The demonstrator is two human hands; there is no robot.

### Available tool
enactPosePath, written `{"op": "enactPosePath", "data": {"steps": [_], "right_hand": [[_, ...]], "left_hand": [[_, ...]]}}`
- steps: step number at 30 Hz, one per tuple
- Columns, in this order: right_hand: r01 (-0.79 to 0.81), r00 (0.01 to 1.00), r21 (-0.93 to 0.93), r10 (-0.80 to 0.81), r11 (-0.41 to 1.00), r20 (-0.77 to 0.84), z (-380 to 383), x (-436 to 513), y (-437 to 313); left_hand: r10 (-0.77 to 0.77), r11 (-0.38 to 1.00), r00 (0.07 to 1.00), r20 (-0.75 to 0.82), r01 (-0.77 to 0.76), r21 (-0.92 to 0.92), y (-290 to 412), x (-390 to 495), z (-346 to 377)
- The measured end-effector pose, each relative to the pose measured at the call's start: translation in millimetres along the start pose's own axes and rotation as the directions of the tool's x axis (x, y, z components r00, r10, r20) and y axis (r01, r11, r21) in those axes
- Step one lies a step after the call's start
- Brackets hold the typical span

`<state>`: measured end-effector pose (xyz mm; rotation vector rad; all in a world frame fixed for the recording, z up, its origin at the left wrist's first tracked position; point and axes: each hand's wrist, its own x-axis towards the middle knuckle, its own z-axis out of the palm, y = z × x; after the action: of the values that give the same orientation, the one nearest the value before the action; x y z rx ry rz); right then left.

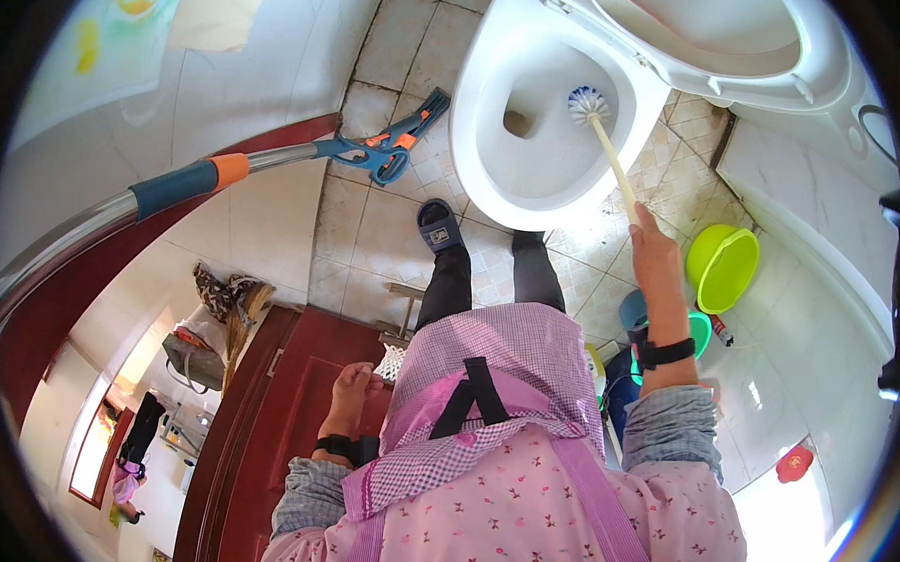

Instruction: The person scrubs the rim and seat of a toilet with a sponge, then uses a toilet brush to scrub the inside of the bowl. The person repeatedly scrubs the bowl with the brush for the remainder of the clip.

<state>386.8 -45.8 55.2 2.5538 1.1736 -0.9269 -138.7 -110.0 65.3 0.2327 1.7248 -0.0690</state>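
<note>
My right hand (655,258) grips the end of a toilet brush (609,154) by its long cream handle. The round brush head, with white and blue bristles, is inside the white toilet bowl (491,160), by the inner wall on the right. The toilet seat (804,41) and lid are raised. A dark drain opening shows low in the bowl, left of the bristles. My left hand (353,390) is beside the apron (493,327) at my left side, fingers curled in, and nothing shows in it. It lies in front of a dark red door (311,425).
A mop (276,156) with a metal pole leans in from the left, its blue-orange head on the tiled floor (363,218). To the right lie a lime-green basin (725,268) and a turquoise container (699,333) beside the wall. A small stool (404,309) stands near my left leg.
</note>
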Motion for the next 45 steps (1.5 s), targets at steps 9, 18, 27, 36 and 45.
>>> {"op": "enactPosePath", "data": {"steps": [9,18,27,36,45], "right_hand": [[-0.029,0.981,0.346,-0.040,0.938,0.191,65.2,38.4,-33.6],[0.017,0.998,0.112,-0.023,0.994,0.057,15.7,13.6,-4.1],[-0.507,0.849,0.679,0.171,0.531,0.500,73.1,16.0,-54.0],[-0.329,0.941,0.944,-0.079,0.008,0.329,16.5,-49.3,-78.8],[-0.392,0.892,0.893,-0.332,-0.222,0.308,-50.4,-87.8,-74.3]], "left_hand": [[0.039,0.999,0.999,0.004,-0.040,0.031,-1.1,4.8,-1.5],[-0.037,0.998,0.999,-0.033,0.038,0.044,6.5,4.0,-4.4],[0.279,0.945,0.953,0.120,-0.295,0.143,94.4,-20.8,45.6],[0.276,0.883,0.713,0.645,-0.453,0.123,196.1,-109.1,202.9],[0.147,0.875,0.544,0.826,-0.461,0.148,220.3,-184.0,262.6]]}}
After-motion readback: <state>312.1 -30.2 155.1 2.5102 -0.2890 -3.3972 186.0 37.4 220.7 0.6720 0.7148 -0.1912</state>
